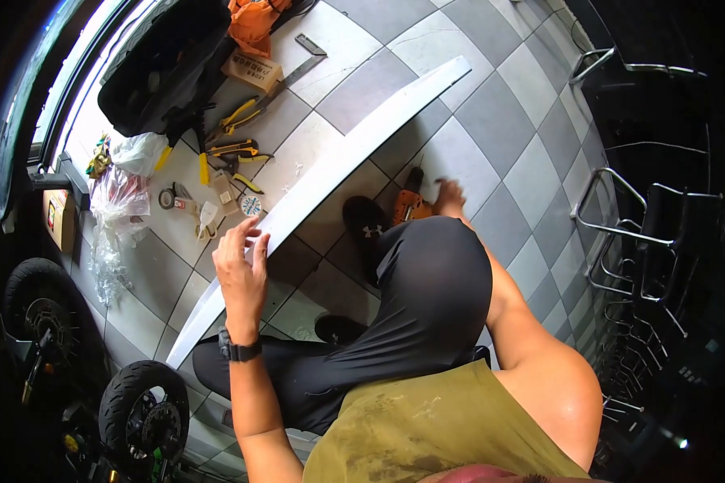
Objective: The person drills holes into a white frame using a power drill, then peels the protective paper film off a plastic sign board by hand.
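Observation:
A long white strip-like panel [370,137] runs diagonally across the floor in front of my bent legs. My left hand [242,266] is over its near part, fingers loosely curved and apart, with nothing seen in them. Whether it touches the panel I cannot tell. Beyond my raised knee, an orange power drill [412,207] lies on the tiles beside my black shoe [361,229]. My right hand [449,197] is just right of the drill, slightly blurred, its fingers out and apart and holding nothing that shows.
Past the panel lie yellow-handled pliers [238,118], a yellow utility knife [234,148], a metal square [304,63], tape [167,198] and a cardboard box [254,72]. A black tool bag [165,68] stands behind. Motorcycle wheels [143,419] are at lower left, metal-framed chairs [624,209] at right.

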`<state>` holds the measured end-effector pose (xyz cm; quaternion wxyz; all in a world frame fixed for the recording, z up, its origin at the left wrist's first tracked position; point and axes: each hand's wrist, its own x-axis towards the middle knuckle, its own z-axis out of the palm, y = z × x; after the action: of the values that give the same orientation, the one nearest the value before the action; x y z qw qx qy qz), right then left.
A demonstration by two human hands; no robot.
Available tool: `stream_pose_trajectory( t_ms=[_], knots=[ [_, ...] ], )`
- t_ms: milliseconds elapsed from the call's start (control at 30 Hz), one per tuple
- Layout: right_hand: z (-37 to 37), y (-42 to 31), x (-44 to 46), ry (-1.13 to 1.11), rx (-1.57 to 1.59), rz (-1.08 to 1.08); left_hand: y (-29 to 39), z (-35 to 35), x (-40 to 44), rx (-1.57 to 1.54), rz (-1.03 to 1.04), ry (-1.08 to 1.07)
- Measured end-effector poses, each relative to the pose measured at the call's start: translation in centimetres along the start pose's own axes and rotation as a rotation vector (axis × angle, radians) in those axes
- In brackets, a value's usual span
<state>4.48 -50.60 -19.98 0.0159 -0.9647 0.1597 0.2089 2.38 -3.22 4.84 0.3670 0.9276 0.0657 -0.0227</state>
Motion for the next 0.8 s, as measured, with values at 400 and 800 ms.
stream_pose_trajectory(
  t_ms=[400, 800],
  knots=[
    [-26.1, -7.3, 12.1, 0.195, 1.007, -0.31, -1.5, 1.2, -1.3, 0.137, 0.021, 0.004],
    [-33.1, -6.8, 17.9, -0.026, 0.566, -0.635, -1.3, 1.3, -1.5, 0.154, 0.002, -0.002]
  ],
)
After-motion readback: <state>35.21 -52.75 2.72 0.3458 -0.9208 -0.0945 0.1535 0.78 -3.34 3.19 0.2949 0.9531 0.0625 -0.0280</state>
